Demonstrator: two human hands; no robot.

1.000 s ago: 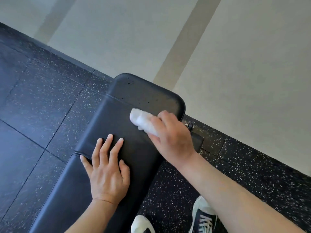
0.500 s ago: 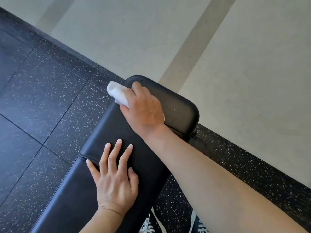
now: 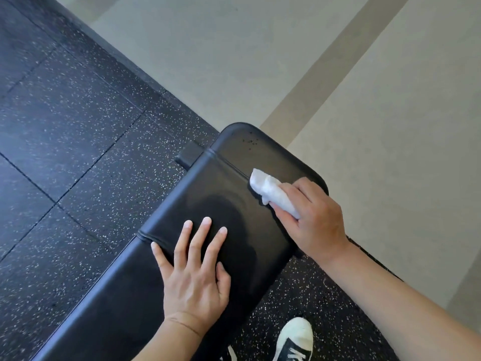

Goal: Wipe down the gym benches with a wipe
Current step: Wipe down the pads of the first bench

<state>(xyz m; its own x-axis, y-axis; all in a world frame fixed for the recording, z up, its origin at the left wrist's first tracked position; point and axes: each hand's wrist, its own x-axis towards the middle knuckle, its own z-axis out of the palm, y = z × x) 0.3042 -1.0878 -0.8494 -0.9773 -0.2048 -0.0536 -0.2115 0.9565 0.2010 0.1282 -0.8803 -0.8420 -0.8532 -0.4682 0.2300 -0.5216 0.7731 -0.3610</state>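
A black padded gym bench [image 3: 208,194] runs from the lower left up to its rounded far end at centre. A damp swirl shows on the pad. My right hand [image 3: 312,217] grips a crumpled white wipe [image 3: 270,191] and presses it onto the bench near the right edge, by the seam before the end pad. My left hand [image 3: 195,272] rests flat on the bench with fingers spread, lower down the pad. Small dark specks lie on the far end pad [image 3: 250,142].
Black speckled rubber floor tiles [image 3: 78,152] surround the bench on the left and below. A pale grey wall [image 3: 260,61] rises close behind the bench end. A black bench foot [image 3: 188,155] sticks out at the left. My white-toed shoe [image 3: 294,340] stands at the bottom right.
My right hand swept the wipe from the bench's right side to its left far corner, then back to the right edge. The left hand stayed flat on the pad.
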